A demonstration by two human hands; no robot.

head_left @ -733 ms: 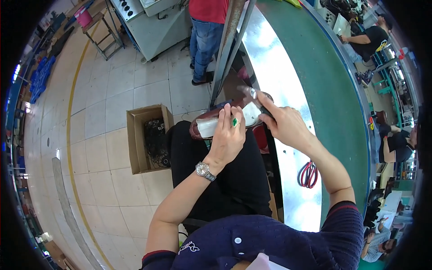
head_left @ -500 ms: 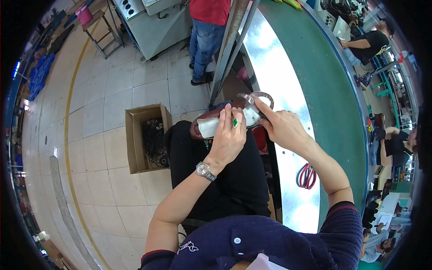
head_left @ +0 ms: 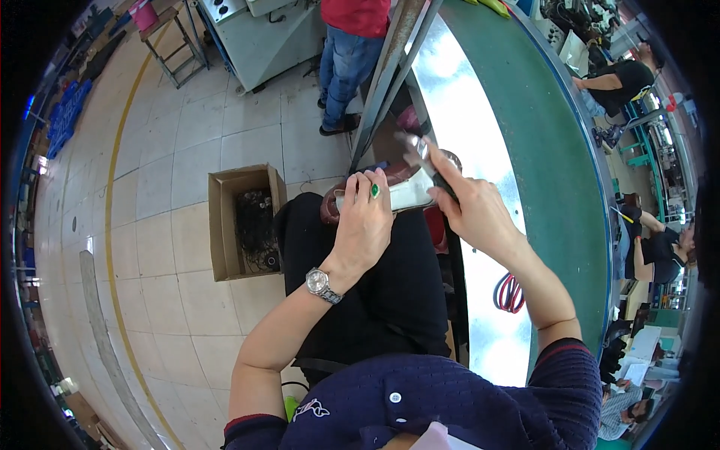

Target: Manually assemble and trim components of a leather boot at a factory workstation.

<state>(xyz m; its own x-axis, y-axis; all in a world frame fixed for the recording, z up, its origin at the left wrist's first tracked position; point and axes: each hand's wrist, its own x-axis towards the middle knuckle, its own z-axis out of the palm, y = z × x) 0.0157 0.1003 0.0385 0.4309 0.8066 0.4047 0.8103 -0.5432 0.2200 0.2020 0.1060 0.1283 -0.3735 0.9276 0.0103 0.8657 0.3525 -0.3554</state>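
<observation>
A brown shoe upper [head_left: 330, 210] lies across my lap with its white inner sole [head_left: 409, 193] facing up. My left hand [head_left: 365, 221] is closed over the shoe's left part, fingers bent and pressed on the white surface. A green-stoned ring and a watch are on that hand and wrist. My right hand [head_left: 480, 214] grips a hand tool [head_left: 418, 150] with a shiny metal head and a dark handle. Motion blurs the head, so its exact kind is unclear. The tool is raised just above the shoe's far right end.
To my left, an open cardboard box [head_left: 223, 225] on the floor holds dark scraps. A metal ledge [head_left: 487, 345] and green conveyor belt [head_left: 559, 187] run along my right, with a red-and-dark coil [head_left: 508, 292] on the ledge. A person [head_left: 349, 67] stands ahead beside a metal post [head_left: 386, 82].
The tool has lifted off the white sole and moved up. My left hand has shifted slightly left and nearer along the shoe, its fingers now more bent.
</observation>
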